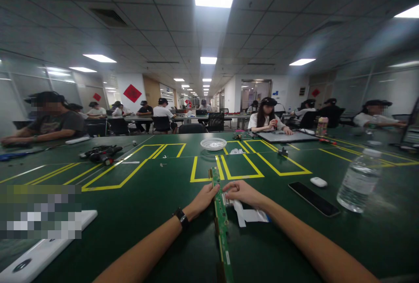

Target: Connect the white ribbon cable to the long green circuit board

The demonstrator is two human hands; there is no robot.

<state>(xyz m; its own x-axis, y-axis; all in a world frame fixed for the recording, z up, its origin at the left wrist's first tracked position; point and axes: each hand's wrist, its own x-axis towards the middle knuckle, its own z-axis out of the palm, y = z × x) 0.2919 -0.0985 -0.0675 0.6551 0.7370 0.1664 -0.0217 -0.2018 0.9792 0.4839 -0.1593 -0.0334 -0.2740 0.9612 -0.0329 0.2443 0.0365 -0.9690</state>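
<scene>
A long, narrow green circuit board (221, 217) points away from me above the green table. My left hand (207, 196) grips its left edge, the thumb lying on the board's face. At the board's right edge, my right hand (244, 192) has its fingers bent and pinched at a connector. A white flat ribbon cable (253, 215) with a blue end runs from that spot and hangs folded below the right hand. Whether the right fingertips hold the cable's end or the connector itself is too small to make out.
A black phone (313, 199), a white earbud case (318, 182) and a water bottle (358, 180) stand to the right. Ahead is a white woven basket (213, 144) near yellow tape outlines. Black tools (103, 154) and a white device (49, 248) are left. Several people sit around.
</scene>
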